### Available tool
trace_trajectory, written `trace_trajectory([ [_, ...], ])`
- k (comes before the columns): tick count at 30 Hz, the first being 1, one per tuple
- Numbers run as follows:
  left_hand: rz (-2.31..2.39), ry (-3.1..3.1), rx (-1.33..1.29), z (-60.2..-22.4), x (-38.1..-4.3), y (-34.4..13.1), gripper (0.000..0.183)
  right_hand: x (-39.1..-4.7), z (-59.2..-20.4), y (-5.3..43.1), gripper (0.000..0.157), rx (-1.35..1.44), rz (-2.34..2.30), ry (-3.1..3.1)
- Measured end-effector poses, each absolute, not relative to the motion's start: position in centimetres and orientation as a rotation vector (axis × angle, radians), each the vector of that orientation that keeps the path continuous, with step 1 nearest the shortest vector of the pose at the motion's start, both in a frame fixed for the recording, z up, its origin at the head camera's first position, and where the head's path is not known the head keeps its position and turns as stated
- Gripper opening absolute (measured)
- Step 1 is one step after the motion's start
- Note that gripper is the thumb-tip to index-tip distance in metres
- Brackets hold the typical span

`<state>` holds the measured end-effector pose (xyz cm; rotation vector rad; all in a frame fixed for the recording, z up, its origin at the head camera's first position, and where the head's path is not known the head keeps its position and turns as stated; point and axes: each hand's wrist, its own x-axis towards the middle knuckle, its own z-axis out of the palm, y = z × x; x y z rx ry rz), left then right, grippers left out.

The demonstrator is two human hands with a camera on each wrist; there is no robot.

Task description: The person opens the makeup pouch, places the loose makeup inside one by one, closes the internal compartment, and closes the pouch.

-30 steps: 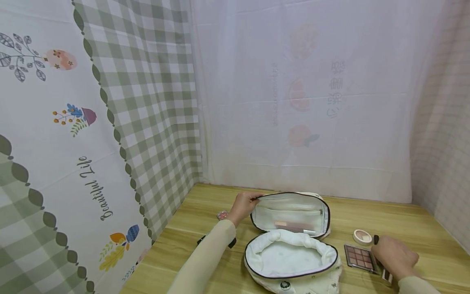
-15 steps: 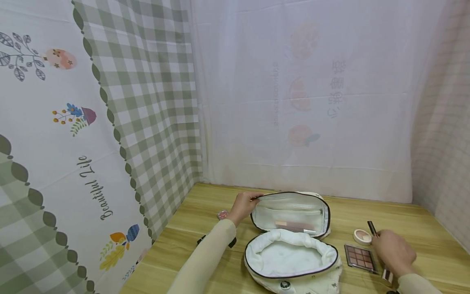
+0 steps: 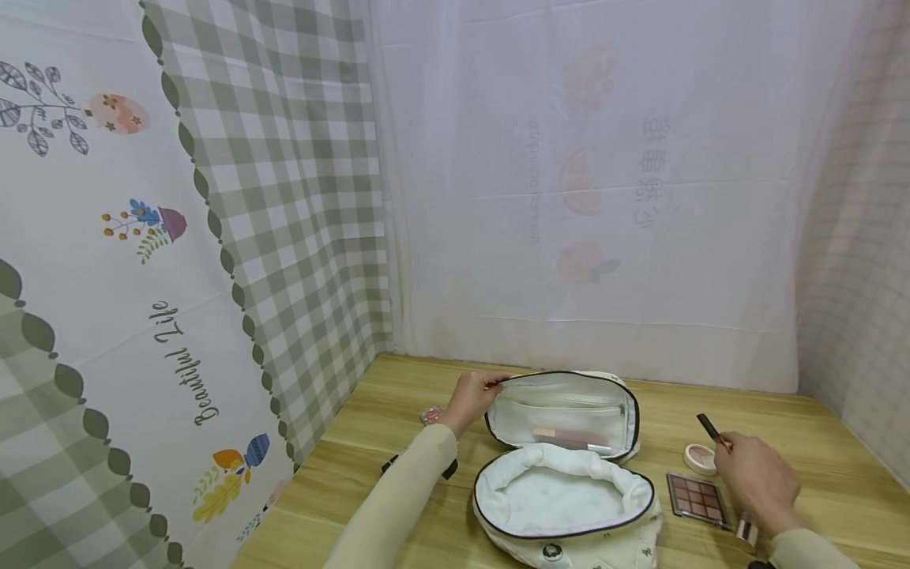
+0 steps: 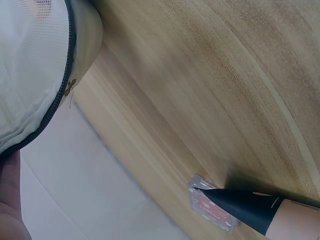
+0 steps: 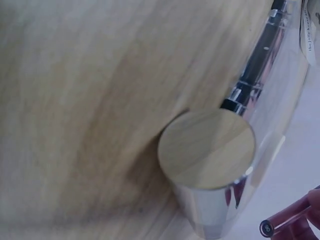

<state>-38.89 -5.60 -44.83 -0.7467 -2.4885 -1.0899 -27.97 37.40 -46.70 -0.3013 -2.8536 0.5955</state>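
In the head view my left hand (image 3: pixel 471 403) pinches the left rim of the raised lid of a white makeup bag (image 3: pixel 569 545). Its padded main compartment gapes upward in front. Inside the lid, a pinkish tube (image 3: pixel 569 437) shows behind mesh. My right hand (image 3: pixel 761 478), off to the right, holds a slim lip gloss tube (image 3: pixel 709 427) above the table, black cap pointing up and left. The right wrist view catches the reddish tube's round end (image 5: pixel 267 228) by the fingers. Under that hand lie an eyeshadow palette (image 3: pixel 697 499) and a round white compact (image 3: pixel 700 459).
A shiny silver-capped cylinder (image 5: pixel 207 150) stands close under the right wrist. Left of the bag lie a small clear case (image 4: pixel 212 207) and a peach tube with a black pointed cap (image 4: pixel 240 205). Checked cloth (image 3: pixel 298 197) hangs along the left side.
My right hand has lifted the lip gloss tube from beside the palette and drawn it up and slightly left. The left hand and the bag have stayed put.
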Motion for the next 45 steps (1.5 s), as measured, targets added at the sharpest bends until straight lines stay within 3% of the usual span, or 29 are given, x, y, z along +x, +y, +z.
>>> trace_trajectory([
  [14,-1.087,-2.495,-0.735,-44.8,-38.8,-5.6,0.026,-27.9,-47.3,35.3,0.019,0.031,0.424,-2.481],
  [26,-1.089,-2.492,-0.735,-44.8,-39.0,-5.6,0.026,-28.5,-47.3,33.7,0.016,0.277,0.292,-2.170],
  [32,-1.103,-2.492,-0.739,-44.8,-39.0,-5.6,0.027,-29.2,-47.2,32.8,0.064,0.513,0.156,-1.995],
  [45,-1.095,-2.489,-0.738,-44.9,-39.1,-5.5,0.026,-29.7,-47.0,29.7,0.059,0.711,0.163,-1.949],
])
